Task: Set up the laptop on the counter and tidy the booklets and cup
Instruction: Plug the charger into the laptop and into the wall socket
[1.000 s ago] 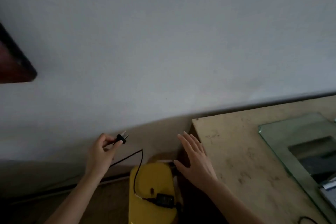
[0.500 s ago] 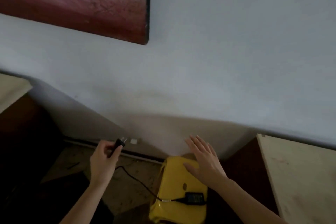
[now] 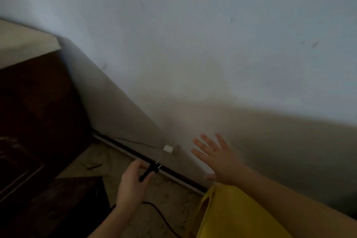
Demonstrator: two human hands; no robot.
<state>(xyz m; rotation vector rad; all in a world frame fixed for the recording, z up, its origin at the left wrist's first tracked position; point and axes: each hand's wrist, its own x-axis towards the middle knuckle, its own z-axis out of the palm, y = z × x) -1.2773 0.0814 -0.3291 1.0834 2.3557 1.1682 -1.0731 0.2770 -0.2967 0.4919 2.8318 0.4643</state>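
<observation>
My left hand (image 3: pixel 133 183) grips a black power plug (image 3: pixel 149 171) with its two metal prongs aimed up and right, a short way below a small white wall socket (image 3: pixel 168 149) low on the wall. A black cable (image 3: pixel 162 218) trails from the plug down across the floor. My right hand (image 3: pixel 216 157) is spread open with fingers apart, flat near the wall to the right of the socket. The laptop, booklets and cup are out of view.
A yellow stool (image 3: pixel 231 214) stands at the bottom under my right forearm. A dark skirting rail (image 3: pixel 135 155) runs along the wall's foot. A dark wooden cabinet with a pale top (image 3: pixel 23 42) stands at the left.
The view has dropped and swung left, so the counter and the picture are gone. My left hand has carried the plug lower and nearer the white socket. My right hand has lifted off the stool towards the wall.
</observation>
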